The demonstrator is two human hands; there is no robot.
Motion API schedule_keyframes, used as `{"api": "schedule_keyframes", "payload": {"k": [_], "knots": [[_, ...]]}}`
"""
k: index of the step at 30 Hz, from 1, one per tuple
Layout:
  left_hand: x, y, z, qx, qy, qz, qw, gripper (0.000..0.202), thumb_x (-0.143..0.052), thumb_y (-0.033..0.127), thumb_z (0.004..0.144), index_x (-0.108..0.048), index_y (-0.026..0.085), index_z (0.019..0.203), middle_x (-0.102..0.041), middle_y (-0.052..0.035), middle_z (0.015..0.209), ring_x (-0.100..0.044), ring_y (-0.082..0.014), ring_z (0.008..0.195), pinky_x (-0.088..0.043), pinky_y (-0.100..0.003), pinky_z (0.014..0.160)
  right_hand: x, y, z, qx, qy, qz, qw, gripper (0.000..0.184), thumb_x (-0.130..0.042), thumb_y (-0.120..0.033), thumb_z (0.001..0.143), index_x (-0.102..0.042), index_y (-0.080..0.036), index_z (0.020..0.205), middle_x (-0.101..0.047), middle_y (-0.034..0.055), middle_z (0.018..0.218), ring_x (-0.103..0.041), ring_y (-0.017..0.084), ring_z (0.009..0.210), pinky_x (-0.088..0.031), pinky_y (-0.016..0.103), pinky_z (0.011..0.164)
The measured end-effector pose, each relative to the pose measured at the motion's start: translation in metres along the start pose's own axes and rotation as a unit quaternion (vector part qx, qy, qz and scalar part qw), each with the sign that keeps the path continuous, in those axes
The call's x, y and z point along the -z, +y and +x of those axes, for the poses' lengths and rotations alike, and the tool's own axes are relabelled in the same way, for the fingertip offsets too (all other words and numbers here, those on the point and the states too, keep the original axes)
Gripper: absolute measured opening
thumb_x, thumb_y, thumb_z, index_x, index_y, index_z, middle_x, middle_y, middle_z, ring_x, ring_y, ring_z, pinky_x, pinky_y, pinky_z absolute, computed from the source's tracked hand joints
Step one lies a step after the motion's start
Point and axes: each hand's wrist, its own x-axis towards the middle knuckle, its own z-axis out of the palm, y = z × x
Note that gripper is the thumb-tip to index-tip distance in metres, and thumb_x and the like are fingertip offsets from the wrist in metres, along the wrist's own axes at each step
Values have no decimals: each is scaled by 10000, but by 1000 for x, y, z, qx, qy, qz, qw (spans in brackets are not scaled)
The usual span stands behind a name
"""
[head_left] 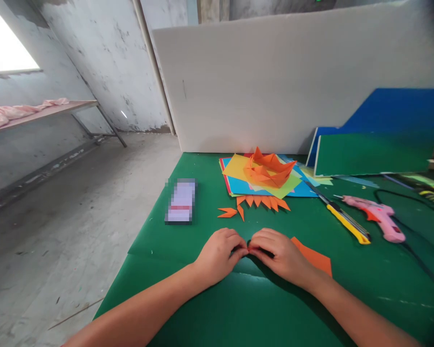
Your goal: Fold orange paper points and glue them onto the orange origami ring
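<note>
My left hand [222,254] and my right hand [280,255] meet low over the green tabletop, fingertips pinched together. Between them shows a tiny bit of orange paper [249,249]; the fingers hide most of it. Partly under my right forearm lies a flat orange paper sheet [316,258]. Just beyond the hands, a row of pointed folded orange paper pieces [264,202] rests on the table. A forked orange piece [227,212] and a narrow one [240,212] lie at its left. An orange folded paper ring with points [271,168] sits on a stack of coloured paper [231,168].
A phone-like blurred object [181,201] lies left near the table edge. To the right are a yellow utility knife [349,224] and a pink glue gun [378,212] with its black cord. Behind stand a white board [256,86] and a green board [369,154].
</note>
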Motion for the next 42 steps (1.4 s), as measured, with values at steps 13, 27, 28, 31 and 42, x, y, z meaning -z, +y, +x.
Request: {"api": "schedule_keyframes", "payload": {"k": [13,27,28,31,42], "knots": [[3,-1,4,57,39,-134,989,95,-572,197,865,-635,184,795,-633,0,758,-557,-133,700,-439,-239,654,-1,2,0,-46,80,80,993,199,-479,-239,955,-677,-238,958,-694,51,890,-626,187,842,-508,324,749],[2,1,1,34,49,-114,992,178,-479,34,806,-568,187,787,-621,3,800,-537,-144,768,-440,-268,722,3,-1,3,-112,74,116,984,233,-495,-279,941,-669,-224,796,-691,33,830,-643,177,788,-512,280,710],[3,0,1,20,49,-105,993,185,-473,38,820,-577,187,786,-630,-3,814,-543,-148,790,-443,-279,747,3,1,2,-118,68,110,985,232,-487,-275,943,-671,-226,810,-693,31,833,-644,175,788,-512,277,706],[5,-6,4,-8,63,-60,996,216,-449,88,888,-626,192,818,-656,-23,861,-563,-168,850,-448,-321,808,7,11,0,-129,66,62,987,204,-478,-261,934,-680,-243,907,-703,30,883,-653,183,826,-520,288,723],[17,-33,8,25,146,108,983,226,-499,134,884,-697,218,953,-587,-59,1064,-533,-224,1011,-471,-421,893,64,44,-20,-225,-71,-70,969,152,-643,-384,799,-636,-257,881,-651,-7,754,-604,162,616,-449,251,497]]}}
